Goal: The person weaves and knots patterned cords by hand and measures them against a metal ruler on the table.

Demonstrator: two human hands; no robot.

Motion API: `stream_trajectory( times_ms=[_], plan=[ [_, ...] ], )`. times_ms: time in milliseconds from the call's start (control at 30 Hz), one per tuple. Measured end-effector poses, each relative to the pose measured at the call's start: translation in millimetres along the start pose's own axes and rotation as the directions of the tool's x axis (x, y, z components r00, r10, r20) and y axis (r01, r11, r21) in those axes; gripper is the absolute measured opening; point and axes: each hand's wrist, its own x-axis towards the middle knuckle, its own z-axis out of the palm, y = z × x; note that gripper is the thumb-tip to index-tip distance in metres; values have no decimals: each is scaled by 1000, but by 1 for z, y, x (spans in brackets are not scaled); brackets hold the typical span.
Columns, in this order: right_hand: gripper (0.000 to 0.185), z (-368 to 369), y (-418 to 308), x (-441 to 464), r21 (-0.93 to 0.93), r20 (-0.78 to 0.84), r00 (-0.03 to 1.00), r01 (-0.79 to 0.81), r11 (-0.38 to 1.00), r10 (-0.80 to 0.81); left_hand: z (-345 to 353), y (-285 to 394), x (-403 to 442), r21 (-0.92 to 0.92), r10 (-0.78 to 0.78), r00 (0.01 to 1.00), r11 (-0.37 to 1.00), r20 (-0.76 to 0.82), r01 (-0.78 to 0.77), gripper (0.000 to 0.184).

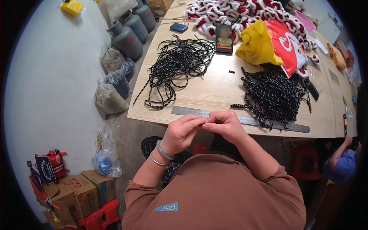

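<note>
My left hand (183,132) and my right hand (225,124) meet at the table's front edge, fingertips pinched together. Whatever they hold is too small or hidden to make out. Just beyond them lies a long steel ruler (184,111), partly covered by my fingers. To the right, a heap of black cords with white flecks (270,96) overlaps the ruler, and one knotted cord end points toward my right hand. At the left is a looser tangle of black cord (172,65). A small black piece (231,71) rests between the two piles.
A phone (224,38) stands at the back of the table (214,88), near a yellow bag (258,42), a red bag (285,46) and red-and-white fluffy trim (214,15). Gas cylinders (126,40) and filled sacks (110,97) line the left wall. Another person (341,165) is at right.
</note>
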Motion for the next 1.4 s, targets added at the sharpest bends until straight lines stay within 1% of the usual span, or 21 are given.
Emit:
stream_trajectory(
  times_ms=[67, 167, 267, 333, 367, 433, 467, 500, 533, 567, 667, 733, 767, 867, 900, 967, 1067, 1100, 1167, 1267, 1400],
  plan=[
    [5, 1, -2, 0, 66, 5, 999, -34, 997, 33, -3, 0, -4, -105, -144, 988, 983, 46, 148, 21],
    [7, 6, 3, 0, 134, -3, 1000, -6, 991, 7, 1, 3, -5, -244, -238, 970, 944, -47, 220, 15],
    [11, 6, 12, 2, 121, 5, 999, 40, 992, -40, 5, -5, -8, -418, -336, 940, 864, -59, 282, 13],
    [13, 9, 7, 2, 86, -17, 999, 46, 995, -45, 7, -4, -7, -557, -412, 910, 768, -54, 315, 14],
    [13, 8, 6, 3, 137, -7, 1000, -14, 990, 15, 8, -4, -8, -621, -450, 892, 712, -45, 328, 14],
    [12, 6, 3, 4, 235, 22, 991, -132, 963, 131, 9, -7, -7, -618, -414, 908, 731, -62, 291, 15],
    [12, 4, 4, 6, 440, 97, 975, -223, 870, 201, 9, -9, -7, -615, -394, 916, 740, -72, 270, 16],
    [12, 2, 6, 8, 615, 185, 951, -310, 725, 249, 9, -8, -8, -540, -349, 932, 804, -93, 247, 16],
    [12, 1, 6, 9, 748, 280, 920, -388, 538, 275, 8, -7, -8, -460, -301, 947, 860, -108, 221, 16],
    [13, 5, 4, 8, 754, 217, 913, -382, 534, 346, 8, -6, -8, -376, -251, 960, 907, -120, 190, 16],
    [7, 16, -14, 5, 572, 24, 944, -283, 770, 330, 5, 3, -3, -205, -191, 962, 967, -195, 151, 18],
    [9, 15, -4, 6, 444, -42, 970, -197, 874, 240, 7, 3, -5, -198, -215, 961, 963, -173, 180, 17],
    [10, 14, -1, 7, 373, -71, 979, -149, 916, 189, 8, 3, -6, -194, -225, 961, 962, -161, 193, 16],
    [10, 11, -1, 7, 299, -103, 983, -116, 947, 153, 5, -5, -5, -304, -213, 972, 937, -101, 174, 14],
    [10, 11, 1, 7, 197, -111, 991, -59, 979, 82, 3, -4, -4, -402, -336, 941, 868, -40, 293, 13],
    [11, 10, 7, 9, -12, -100, 993, 63, 998, -64, -2, -2, -2, -557, -542, 833, 660, 114, 505, 13],
    [10, 8, 4, 8, -38, -35, 998, 59, 998, -61, -6, -5, -2, -572, -589, 785, 583, 192, 577, 12],
    [10, 5, 4, 8, 87, -8, 1000, -6, 996, 7, -5, -5, -3, -566, -590, 789, 598, 169, 568, 11],
    [12, -2, 5, 11, 321, 71, 989, -143, 936, 126, -3, -6, -3, -552, -589, 799, 630, 120, 547, 10],
    [14, 0, 10, 12, 322, 85, 993, -109, 940, 87, 1, -8, -4, -544, -556, 829, 677, 63, 495, 9],
    [16, 4, 5, 9, 200, 20, 998, -65, 978, 63, 2, -3, -2, -555, -569, 822, 674, 29, 487, 7]
  ],
)
